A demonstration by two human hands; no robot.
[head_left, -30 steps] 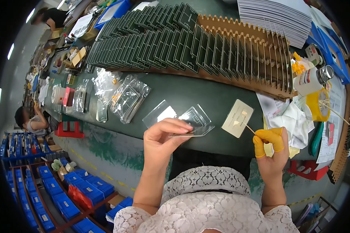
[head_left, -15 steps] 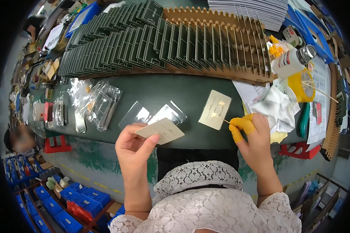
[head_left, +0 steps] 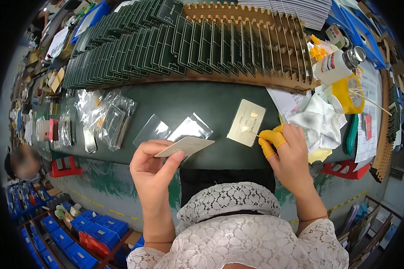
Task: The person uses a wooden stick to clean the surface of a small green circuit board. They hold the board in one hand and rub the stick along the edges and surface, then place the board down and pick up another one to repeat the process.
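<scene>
Above the green table (head_left: 202, 101), the left hand (head_left: 151, 172) pinches a printed cream card (head_left: 188, 145), probably light, stiff and slick, so best held by its edges, while the right hand (head_left: 289, 154) pinches a thin stick (head_left: 254, 134).

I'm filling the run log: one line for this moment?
left hand: holds cream card, tilted | right hand: holds thin stick | second card: flat on table

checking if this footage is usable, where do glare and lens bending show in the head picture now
Head view: white glare on the shiny clear plastic sleeve beyond the left hand; head view: fisheye bending bows the long brown slotted cardboard rack, and the picture's corners fall to black.
</scene>
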